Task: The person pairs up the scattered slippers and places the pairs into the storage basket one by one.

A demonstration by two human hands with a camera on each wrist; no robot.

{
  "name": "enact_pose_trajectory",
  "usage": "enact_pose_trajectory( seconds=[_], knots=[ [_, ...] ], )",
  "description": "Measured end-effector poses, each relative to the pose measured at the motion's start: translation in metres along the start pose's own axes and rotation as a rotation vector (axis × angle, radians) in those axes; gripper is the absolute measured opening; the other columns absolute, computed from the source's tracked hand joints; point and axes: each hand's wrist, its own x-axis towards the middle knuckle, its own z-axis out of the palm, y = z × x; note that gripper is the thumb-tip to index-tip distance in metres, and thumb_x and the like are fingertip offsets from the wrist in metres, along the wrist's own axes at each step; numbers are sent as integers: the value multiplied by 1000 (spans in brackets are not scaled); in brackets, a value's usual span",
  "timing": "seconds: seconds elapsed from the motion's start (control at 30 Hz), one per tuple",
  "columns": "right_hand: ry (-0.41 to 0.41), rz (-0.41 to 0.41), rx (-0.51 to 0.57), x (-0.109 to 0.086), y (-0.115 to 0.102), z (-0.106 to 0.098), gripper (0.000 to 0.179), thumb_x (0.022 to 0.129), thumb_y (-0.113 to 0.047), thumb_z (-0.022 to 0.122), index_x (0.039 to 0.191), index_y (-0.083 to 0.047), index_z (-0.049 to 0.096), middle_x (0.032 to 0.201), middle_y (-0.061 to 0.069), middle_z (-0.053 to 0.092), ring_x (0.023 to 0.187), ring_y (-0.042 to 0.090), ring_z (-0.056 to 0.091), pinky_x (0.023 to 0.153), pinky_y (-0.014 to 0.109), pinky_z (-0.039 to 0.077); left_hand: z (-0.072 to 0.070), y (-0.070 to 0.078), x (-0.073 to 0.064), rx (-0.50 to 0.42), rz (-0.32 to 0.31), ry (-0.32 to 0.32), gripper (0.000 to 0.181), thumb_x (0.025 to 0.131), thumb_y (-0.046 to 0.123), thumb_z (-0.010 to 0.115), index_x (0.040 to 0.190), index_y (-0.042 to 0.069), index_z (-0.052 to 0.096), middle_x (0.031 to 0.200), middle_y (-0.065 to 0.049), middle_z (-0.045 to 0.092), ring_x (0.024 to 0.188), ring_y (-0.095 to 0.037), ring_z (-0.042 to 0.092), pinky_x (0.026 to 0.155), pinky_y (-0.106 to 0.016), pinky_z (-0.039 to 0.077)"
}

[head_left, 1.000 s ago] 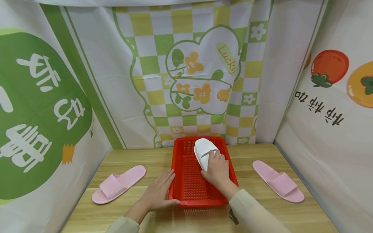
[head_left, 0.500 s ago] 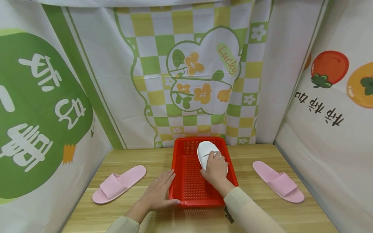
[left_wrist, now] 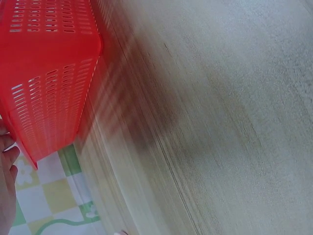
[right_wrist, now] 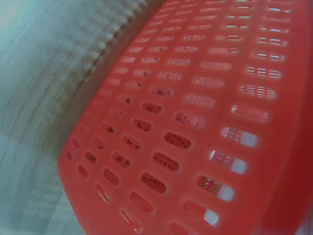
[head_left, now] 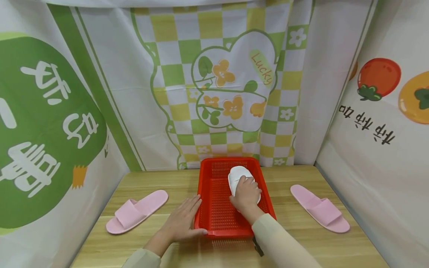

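Observation:
A red plastic basket (head_left: 231, 233) with slotted walls stands on the wooden table against the back curtain. Inside its right half, my right hand (head_left: 247, 195) grips a white slipper (head_left: 237, 175) over the strap, toe end pointing to the back. Much of the slipper is hidden under the hand. My left hand (head_left: 182, 219) rests on the basket's left rim near the front corner, fingers extended and thumb along the front rim. The left wrist view catches its fingertips (left_wrist: 9, 154) at the rim. In the right wrist view, the basket's wall (right_wrist: 161, 122) hides the right hand.
One pink slipper (head_left: 135, 213) lies on the table left of the basket, another pink slipper (head_left: 320, 208) to the right. A checked curtain (head_left: 214, 74) hangs behind the table (head_left: 278, 242), with printed cloth walls on both sides.
My right hand has lowered the white slipper into the basket and drawn it slightly toward the front and right. The left hand and both pink slippers have stayed in place.

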Motion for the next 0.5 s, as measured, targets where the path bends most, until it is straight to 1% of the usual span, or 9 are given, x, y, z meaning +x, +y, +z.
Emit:
enact_pose_trajectory(
  seconds=[0.2, 0.5],
  knots=[
    [-34, 3, -17, -1, -3, 4, 82, 71, -50, 75, 121, 8, 46, 122, 34, 49, 99, 48, 55, 76, 62, 49, -1, 0, 1, 5, 6, 7, 100, 82, 73, 53, 142, -7, 42, 148, -21, 38, 138, -34, 33, 111, -45, 29],
    [-64, 27, -30, 2, 0, 9, 84, 71, -50, 75, 122, 8, 44, 123, 35, 48, 101, 49, 54, 76, 60, 49, 0, 0, 0, -4, -7, -3, 100, 82, 74, 52, 142, -6, 42, 149, -21, 38, 138, -35, 33, 111, -46, 29]
  ],
)
